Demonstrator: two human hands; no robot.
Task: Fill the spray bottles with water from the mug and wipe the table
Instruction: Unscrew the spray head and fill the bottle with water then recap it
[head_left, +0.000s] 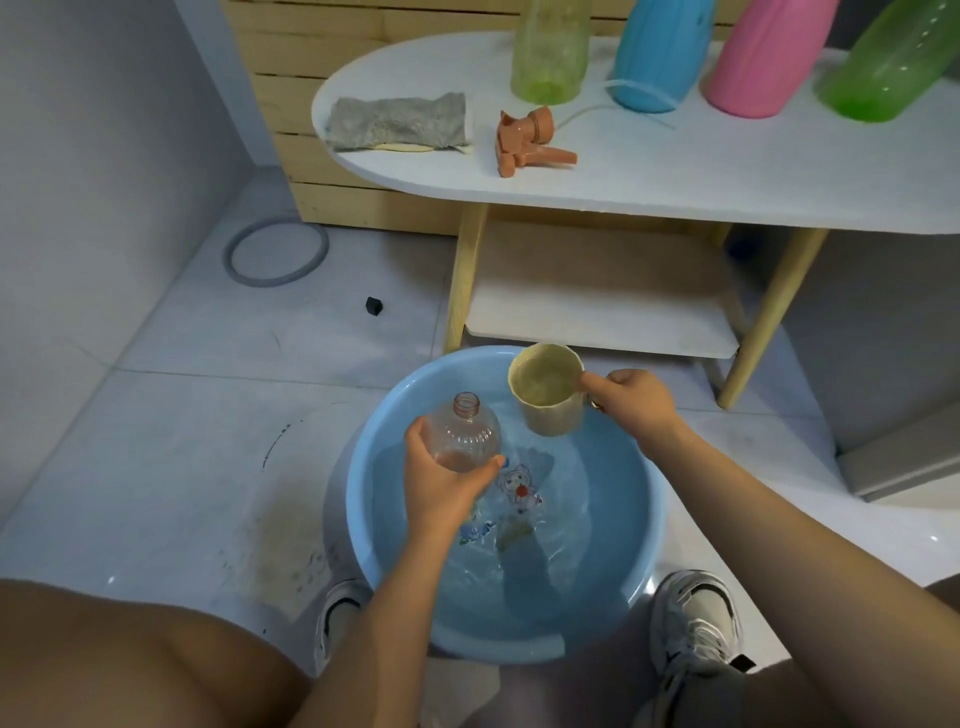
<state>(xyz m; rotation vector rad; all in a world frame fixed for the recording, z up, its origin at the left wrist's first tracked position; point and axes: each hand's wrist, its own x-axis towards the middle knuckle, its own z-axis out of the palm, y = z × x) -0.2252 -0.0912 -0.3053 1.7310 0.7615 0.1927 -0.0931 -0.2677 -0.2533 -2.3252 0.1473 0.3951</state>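
From the head camera, the left hand (441, 480) curls its fingers and thumb round the body of an uncapped clear bottle (466, 436), neck tilted up and away. Just right of that grip, the right hand (631, 402) grips the handle of a beige mug (548, 395), its mouth tipped toward the camera. Both hang over a blue basin (644, 535) of water. Beyond the hands, a white table (675, 182) carries a grey cloth (397, 122), an orange spray head (530, 143) and four coloured bottles (657, 57).
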